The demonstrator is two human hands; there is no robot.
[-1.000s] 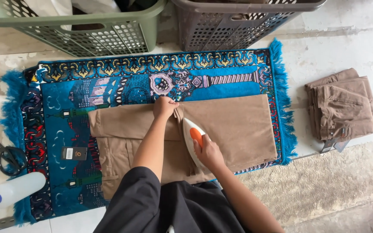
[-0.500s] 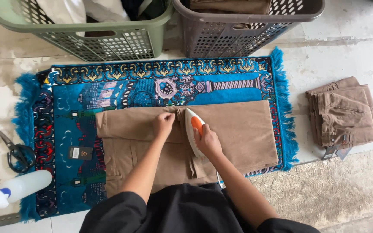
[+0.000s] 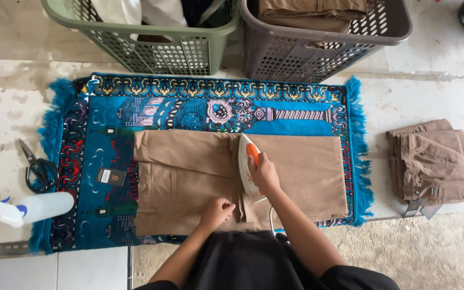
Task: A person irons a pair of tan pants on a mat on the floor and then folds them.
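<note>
Right hand [image 3: 264,173] grip closed around iron [image 3: 248,164] on tan trousers [image 3: 189,177]; left hand [image 3: 217,210], at 7 o'clock from iron, pinches trouser hem.

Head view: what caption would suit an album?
Right hand presses an iron on tan trousers over a blue rug.

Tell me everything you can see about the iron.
The iron is white with an orange handle, small and pointed, its tip aimed away from the person. It lies flat on the tan trousers spread over the blue rug. The right hand grips its handle. A white cord runs back toward the person.
</note>
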